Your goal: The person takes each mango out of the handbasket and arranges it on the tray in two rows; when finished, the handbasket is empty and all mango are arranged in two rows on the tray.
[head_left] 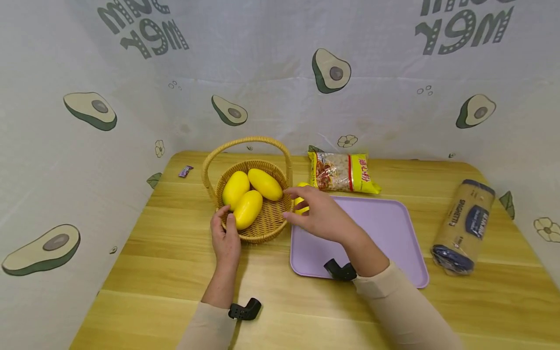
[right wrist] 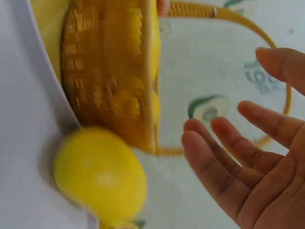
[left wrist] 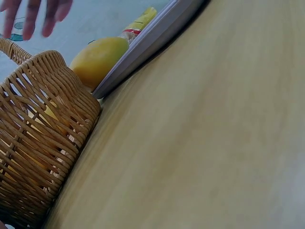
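Note:
A wicker basket [head_left: 270,221] with an arched handle stands left of the middle and holds three smooth yellow mangoes [head_left: 248,210]. At its front left rim my left hand [head_left: 226,243] grips the edge with thumb and fingers; the left wrist view hides most of that hand. My right hand [head_left: 321,214] hovers by the right rim, fingers spread and nothing between them, as the right wrist view [right wrist: 267,162] confirms. Another yellow mango [right wrist: 100,171] lies outside the basket, by the tray's corner and partly hidden behind my right hand in the head view.
A lilac tray [head_left: 385,233] lies right of the basket, under my right forearm. Behind it is a clear and yellow food packet [head_left: 337,172]. A spaghetti pack [head_left: 464,226] lies at far right, a small purple wrapped sweet [head_left: 185,171] at back left. Printed curtains enclose the table.

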`<action>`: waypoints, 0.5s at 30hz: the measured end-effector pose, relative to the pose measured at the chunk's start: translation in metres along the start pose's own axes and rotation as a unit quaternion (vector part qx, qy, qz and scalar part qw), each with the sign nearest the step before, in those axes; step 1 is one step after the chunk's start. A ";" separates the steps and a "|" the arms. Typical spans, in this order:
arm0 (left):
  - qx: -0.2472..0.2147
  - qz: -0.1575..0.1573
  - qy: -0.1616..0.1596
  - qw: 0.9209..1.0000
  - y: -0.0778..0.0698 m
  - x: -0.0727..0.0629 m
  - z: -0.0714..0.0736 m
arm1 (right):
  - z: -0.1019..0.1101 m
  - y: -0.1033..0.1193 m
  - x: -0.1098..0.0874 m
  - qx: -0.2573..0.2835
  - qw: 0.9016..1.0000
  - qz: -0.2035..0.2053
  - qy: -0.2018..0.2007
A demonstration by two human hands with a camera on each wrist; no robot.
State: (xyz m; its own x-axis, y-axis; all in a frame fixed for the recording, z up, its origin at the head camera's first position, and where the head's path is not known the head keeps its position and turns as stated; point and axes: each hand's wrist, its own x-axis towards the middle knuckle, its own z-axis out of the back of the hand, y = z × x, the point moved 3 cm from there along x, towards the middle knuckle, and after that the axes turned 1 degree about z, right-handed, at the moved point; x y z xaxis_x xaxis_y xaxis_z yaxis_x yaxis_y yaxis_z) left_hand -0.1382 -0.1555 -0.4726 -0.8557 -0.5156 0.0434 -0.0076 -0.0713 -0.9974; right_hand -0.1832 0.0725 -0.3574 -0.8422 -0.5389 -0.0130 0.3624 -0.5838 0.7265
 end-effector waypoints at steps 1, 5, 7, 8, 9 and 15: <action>0.001 0.000 0.001 1.000 0.000 0.000 0.000 | -0.008 0.004 0.002 0.012 1.000 0.007 -0.001; 0.005 0.000 0.001 1.000 -0.001 0.000 0.001 | -0.038 0.016 0.015 0.050 0.998 0.034 -0.017; 0.008 0.001 -0.001 1.000 -0.001 0.000 0.001 | -0.051 0.020 0.023 0.054 0.997 0.044 -0.032; 0.009 0.001 -0.003 1.000 -0.001 0.000 0.002 | -0.056 0.022 0.028 0.051 0.997 0.045 -0.039; 0.011 0.001 -0.005 1.000 -0.001 0.000 0.002 | -0.061 0.024 0.033 0.048 0.997 0.043 -0.045; 0.014 -0.010 -0.015 1.000 -0.002 0.000 0.001 | -0.081 0.026 0.059 -0.004 0.999 -0.006 -0.031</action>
State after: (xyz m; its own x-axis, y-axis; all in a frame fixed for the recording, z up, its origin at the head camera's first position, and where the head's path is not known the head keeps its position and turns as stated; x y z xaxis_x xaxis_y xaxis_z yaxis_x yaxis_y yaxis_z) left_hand -0.1381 -0.1564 -0.4703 -0.8397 -0.5391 0.0651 -0.0098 -0.1047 -0.9945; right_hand -0.1909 -0.0233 -0.3944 -0.8695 -0.4935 0.0219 0.3555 -0.5944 0.7214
